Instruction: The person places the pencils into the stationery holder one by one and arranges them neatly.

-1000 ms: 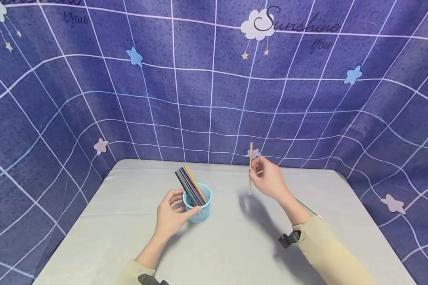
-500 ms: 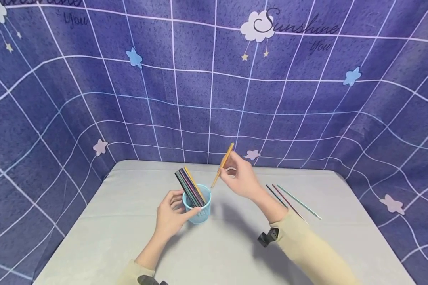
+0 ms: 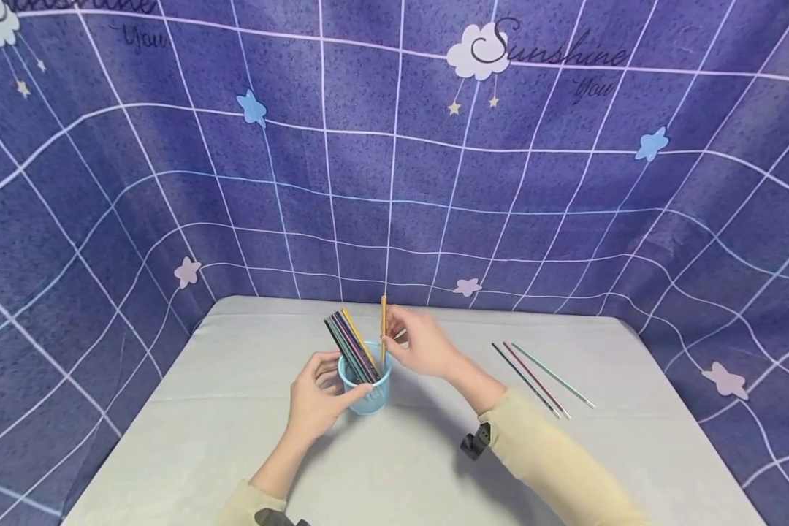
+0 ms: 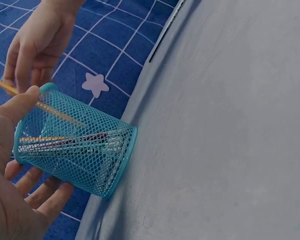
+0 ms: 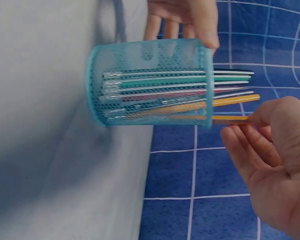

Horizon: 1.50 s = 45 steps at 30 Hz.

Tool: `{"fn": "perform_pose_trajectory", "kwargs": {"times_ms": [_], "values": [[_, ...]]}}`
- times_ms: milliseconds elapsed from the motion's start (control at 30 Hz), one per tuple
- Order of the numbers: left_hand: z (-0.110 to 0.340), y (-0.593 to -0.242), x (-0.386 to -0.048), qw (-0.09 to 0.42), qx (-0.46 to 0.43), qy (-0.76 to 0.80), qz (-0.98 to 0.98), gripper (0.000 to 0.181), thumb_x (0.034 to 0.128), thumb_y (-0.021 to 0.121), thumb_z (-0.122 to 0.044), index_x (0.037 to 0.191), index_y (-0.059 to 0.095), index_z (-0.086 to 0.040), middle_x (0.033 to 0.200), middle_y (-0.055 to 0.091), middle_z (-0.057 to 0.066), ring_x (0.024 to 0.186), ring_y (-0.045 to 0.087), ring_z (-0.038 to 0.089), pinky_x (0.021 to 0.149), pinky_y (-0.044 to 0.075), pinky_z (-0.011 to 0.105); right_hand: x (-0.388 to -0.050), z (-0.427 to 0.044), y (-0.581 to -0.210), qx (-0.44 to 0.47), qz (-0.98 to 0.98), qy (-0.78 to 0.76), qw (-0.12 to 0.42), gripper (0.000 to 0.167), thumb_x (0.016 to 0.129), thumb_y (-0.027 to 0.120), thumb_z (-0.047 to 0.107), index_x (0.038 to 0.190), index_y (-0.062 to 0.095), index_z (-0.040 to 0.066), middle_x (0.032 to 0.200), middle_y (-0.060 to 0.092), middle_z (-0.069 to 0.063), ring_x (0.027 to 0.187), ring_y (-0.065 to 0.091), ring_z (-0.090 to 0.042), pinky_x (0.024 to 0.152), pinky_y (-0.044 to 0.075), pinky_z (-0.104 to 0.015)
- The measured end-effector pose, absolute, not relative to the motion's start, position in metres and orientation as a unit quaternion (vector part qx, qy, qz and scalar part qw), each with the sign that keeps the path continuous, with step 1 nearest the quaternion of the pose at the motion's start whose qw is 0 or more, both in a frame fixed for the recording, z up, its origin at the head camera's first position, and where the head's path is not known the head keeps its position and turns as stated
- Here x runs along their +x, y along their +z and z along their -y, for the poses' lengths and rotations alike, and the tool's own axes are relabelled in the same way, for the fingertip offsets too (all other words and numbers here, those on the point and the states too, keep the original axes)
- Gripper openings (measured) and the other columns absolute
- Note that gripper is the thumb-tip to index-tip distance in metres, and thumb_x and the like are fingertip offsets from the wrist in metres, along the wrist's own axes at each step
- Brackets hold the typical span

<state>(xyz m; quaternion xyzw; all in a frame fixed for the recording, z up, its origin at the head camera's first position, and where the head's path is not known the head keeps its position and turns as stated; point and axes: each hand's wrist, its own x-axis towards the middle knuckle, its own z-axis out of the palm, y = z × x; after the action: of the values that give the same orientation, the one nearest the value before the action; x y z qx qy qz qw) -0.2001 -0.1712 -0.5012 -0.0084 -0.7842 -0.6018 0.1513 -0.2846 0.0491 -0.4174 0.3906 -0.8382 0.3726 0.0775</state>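
Observation:
A light-blue mesh pencil cup (image 3: 372, 403) stands on the table, and my left hand (image 3: 310, 405) grips it from the left, thumb near the rim and fingers round the far side. Several dark, green and yellow pencils (image 3: 350, 343) lean to the left inside it. Between thumb and fingertips, my right hand (image 3: 424, 345) pinches a yellow pencil (image 3: 383, 318) at the cup's right side. That pencil is nearly upright; through the mesh in the left wrist view, its lower part (image 4: 65, 117) shows inside the cup. The right wrist view shows it beside another yellow pencil (image 5: 237, 101).
Three loose pencils lie on the grey-covered table (image 3: 237, 438) to the right: a dark one (image 3: 522, 378), a dark red one (image 3: 535, 378) and a green one (image 3: 552, 374). A blue gridded curtain (image 3: 394, 168) hangs behind and at both sides.
My right hand has moved left with the yellow pencil and lowered its end into the cup. The loose pencils on the right have come into full view. My left hand stays on the cup.

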Motion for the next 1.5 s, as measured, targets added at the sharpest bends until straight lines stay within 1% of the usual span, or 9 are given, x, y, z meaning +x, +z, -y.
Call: {"fn": "perform_pose_trajectory", "kwargs": {"times_ms": [167, 367, 700, 833, 900, 1067, 1233, 1367, 1500], "values": [[0.170, -0.502, -0.202, 0.158, -0.016, -0.606, 0.780, 0.070, 0.0702, 0.102, -0.017, 0.128, 0.064, -0.008, 0.124, 0.076, 0.014, 0.112, 0.076, 0.035, 0.095, 0.068, 0.041, -0.286, -0.042, -0.424, 0.390, 0.858, 0.318, 0.099, 0.009, 0.094, 0.072, 0.007, 0.099, 0.064, 0.009, 0.089, 0.077, -0.003, 0.084, 0.076, -0.016, 0.079, 0.066, -0.021], [0.168, -0.502, -0.202, 0.161, -0.019, -0.608, 0.777, 0.070, 0.0706, 0.102, -0.017, 0.129, 0.064, -0.007, 0.123, 0.076, 0.016, 0.112, 0.076, 0.038, 0.095, 0.068, 0.044, -0.288, -0.033, -0.429, 0.379, 0.870, 0.294, 0.112, 0.012, 0.092, 0.075, 0.006, 0.098, 0.064, 0.009, 0.090, 0.077, -0.004, 0.084, 0.076, -0.020, 0.078, 0.065, -0.027], [0.169, -0.501, -0.202, 0.155, -0.019, -0.613, 0.774, 0.070, 0.0698, 0.102, -0.017, 0.128, 0.064, -0.008, 0.123, 0.076, 0.014, 0.113, 0.076, 0.035, 0.095, 0.068, 0.041, -0.290, -0.022, -0.433, 0.368, 0.877, 0.284, 0.120, 0.011, 0.090, 0.076, 0.004, 0.094, 0.066, 0.007, 0.090, 0.071, -0.005, 0.081, 0.068, -0.016, 0.073, 0.061, -0.023], [0.169, -0.501, -0.202, 0.157, -0.021, -0.613, 0.774, 0.070, 0.0704, 0.102, -0.016, 0.129, 0.064, -0.008, 0.124, 0.076, 0.015, 0.114, 0.076, 0.036, 0.095, 0.068, 0.041, -0.291, -0.021, -0.436, 0.366, 0.880, 0.281, 0.113, 0.011, 0.091, 0.077, 0.006, 0.094, 0.067, 0.007, 0.090, 0.070, -0.005, 0.082, 0.067, -0.015, 0.073, 0.060, -0.022], [0.170, -0.502, -0.202, 0.156, -0.020, -0.614, 0.774, 0.070, 0.0705, 0.102, -0.016, 0.128, 0.064, -0.007, 0.124, 0.076, 0.015, 0.114, 0.076, 0.037, 0.095, 0.068, 0.041, -0.291, -0.022, -0.436, 0.365, 0.881, 0.284, 0.104, 0.010, 0.092, 0.077, 0.007, 0.097, 0.067, 0.007, 0.092, 0.071, -0.005, 0.083, 0.068, -0.016, 0.074, 0.061, -0.022], [0.170, -0.502, -0.203, 0.154, -0.014, -0.615, 0.773, 0.069, 0.0709, 0.102, -0.017, 0.128, 0.064, -0.007, 0.124, 0.076, 0.016, 0.113, 0.076, 0.036, 0.096, 0.068, 0.043, -0.291, -0.030, -0.432, 0.351, 0.880, 0.308, 0.082, 0.015, 0.093, 0.075, 0.007, 0.106, 0.068, 0.003, 0.096, 0.073, -0.009, 0.088, 0.071, -0.021, 0.080, 0.063, -0.027], [0.171, -0.502, -0.202, 0.156, -0.007, -0.612, 0.775, 0.069, 0.0704, 0.102, -0.016, 0.128, 0.064, -0.007, 0.124, 0.076, 0.016, 0.112, 0.076, 0.035, 0.096, 0.067, 0.044, -0.296, -0.046, -0.433, 0.343, 0.881, 0.311, 0.098, 0.017, 0.093, 0.072, 0.006, 0.109, 0.068, 0.002, 0.097, 0.074, -0.010, 0.088, 0.072, -0.025, 0.080, 0.064, -0.030], [0.172, -0.503, -0.200, 0.155, -0.004, -0.613, 0.775, 0.069, 0.0710, 0.102, -0.017, 0.128, 0.065, -0.007, 0.124, 0.076, 0.017, 0.113, 0.076, 0.036, 0.097, 0.067, 0.045, -0.301, -0.061, -0.438, 0.334, 0.887, 0.298, 0.110, 0.019, 0.092, 0.072, 0.007, 0.111, 0.067, 0.003, 0.098, 0.074, -0.009, 0.087, 0.071, -0.023, 0.079, 0.063, -0.029], [0.171, -0.503, -0.200, 0.155, -0.007, -0.610, 0.777, 0.069, 0.0711, 0.102, -0.018, 0.128, 0.065, -0.008, 0.125, 0.076, 0.016, 0.113, 0.076, 0.036, 0.097, 0.067, 0.044, -0.303, -0.080, -0.436, 0.325, 0.890, 0.298, 0.117, 0.021, 0.092, 0.071, 0.006, 0.112, 0.068, 0.001, 0.100, 0.072, -0.012, 0.087, 0.070, -0.025, 0.081, 0.063, -0.033]]}}
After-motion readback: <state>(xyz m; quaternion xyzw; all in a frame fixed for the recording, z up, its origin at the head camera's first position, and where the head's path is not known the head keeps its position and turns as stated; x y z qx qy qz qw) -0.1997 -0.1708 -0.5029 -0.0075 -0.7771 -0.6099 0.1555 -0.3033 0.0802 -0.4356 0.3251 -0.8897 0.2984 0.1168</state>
